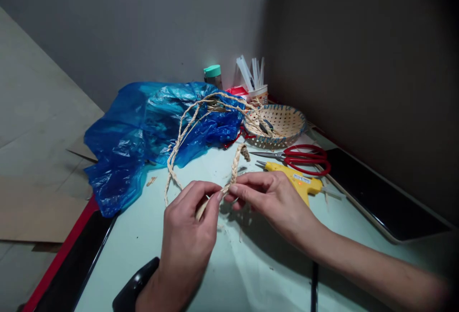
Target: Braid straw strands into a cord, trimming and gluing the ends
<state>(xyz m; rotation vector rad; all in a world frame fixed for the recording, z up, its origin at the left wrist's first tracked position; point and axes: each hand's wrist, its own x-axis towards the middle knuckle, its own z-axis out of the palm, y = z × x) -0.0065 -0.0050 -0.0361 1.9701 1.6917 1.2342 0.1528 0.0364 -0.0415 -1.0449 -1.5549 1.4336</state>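
Both my hands meet over the pale green table [150,254], pinching a braided straw cord [234,166]. My left hand [188,235] is closed on the braid's lower part, fingers curled around the strands. My right hand [272,199] pinches the braid just to the right, fingertips touching the left hand's. A short braided end rises from the pinch toward the back. A longer braid [179,145] loops from my left hand up over the blue plastic bag [143,130] to the woven basket [287,135].
A yellow glue gun [301,183] lies right behind my right hand, red scissors [304,156] beyond it. A cup of glue sticks [256,85] and a green-capped bottle [213,75] stand at the back. A dark tablet [376,192] lies at the right; grey walls enclose the corner.
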